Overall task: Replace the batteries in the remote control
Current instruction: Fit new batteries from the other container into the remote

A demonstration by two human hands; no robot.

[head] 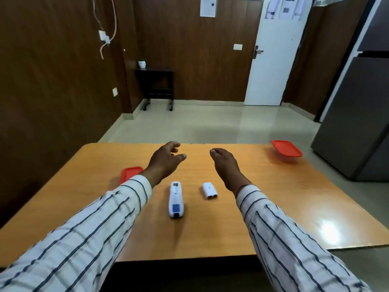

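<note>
A white remote control (pixel 176 199) lies lengthwise on the wooden table (pixel 294 207), back side up, with a blue patch near its near end. Its small white battery cover (pixel 209 190) lies apart from it, a little to the right. My left hand (pixel 165 162) hovers beyond the remote with fingers loosely curled and apart, holding nothing. My right hand (pixel 226 165) hangs beyond the cover, fingers curled downward, also holding nothing. No batteries are visible on the table.
A red lid (pixel 128 173) lies at the table's left, partly behind my left sleeve. A clear container with a red lid (pixel 286 149) stands at the far right corner. A grey fridge (pixel 357 112) stands right of the table.
</note>
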